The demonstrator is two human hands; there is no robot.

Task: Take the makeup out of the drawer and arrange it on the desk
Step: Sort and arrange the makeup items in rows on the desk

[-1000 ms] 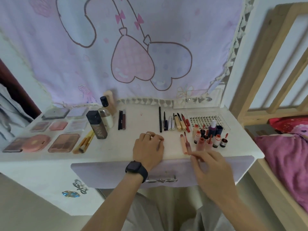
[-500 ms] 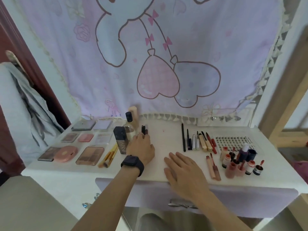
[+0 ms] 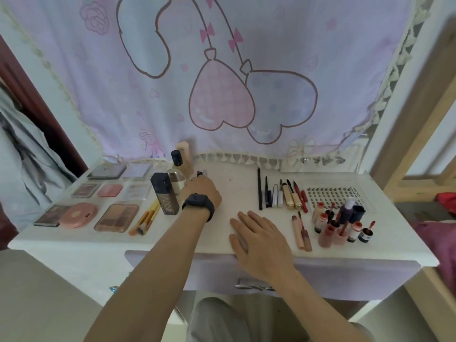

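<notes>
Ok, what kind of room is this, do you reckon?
Most likely a bedroom vanity corner: eyeshadow palettes and lip tubes line a white desk, a cartoon cloth hangs behind, and a wooden bed frame stands alongside.

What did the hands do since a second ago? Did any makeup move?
The left hand went from the front of the desk back to the two dark sticks beside the clear bottle; I can't tell if it grips them. The right hand left the two pink lip tubes and lies flat mid-desk. The palettes and pens stayed put; the drawer stayed shut.
</notes>
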